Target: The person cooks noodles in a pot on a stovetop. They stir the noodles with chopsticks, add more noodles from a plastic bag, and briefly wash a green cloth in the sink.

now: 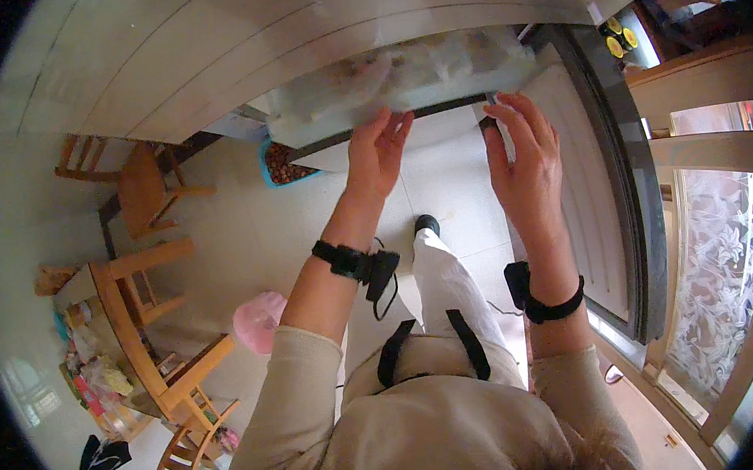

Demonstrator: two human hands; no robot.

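A large appliance, apparently a refrigerator, stands before me with its compartment door [591, 169] swung out to the right. Inside is a pale translucent bin or shelf [462, 66] with blurred contents. A dark strip [449, 105] runs along its front edge. My left hand [379, 151] is at this strip, palm inward and fingers bent and apart, with nothing visible between them. At the strip's right end, my right hand [527, 154] curves its thumb and fingers around a narrow edge. Whether it grips that edge is unclear.
A blue tub [268, 170] of small brown items stands left of the appliance. A pink plastic bag [260, 322] lies on the floor. Wooden chairs [143, 188] and a laden table [111, 312] are farther left. A patterned glass panel [715, 272] is at right.
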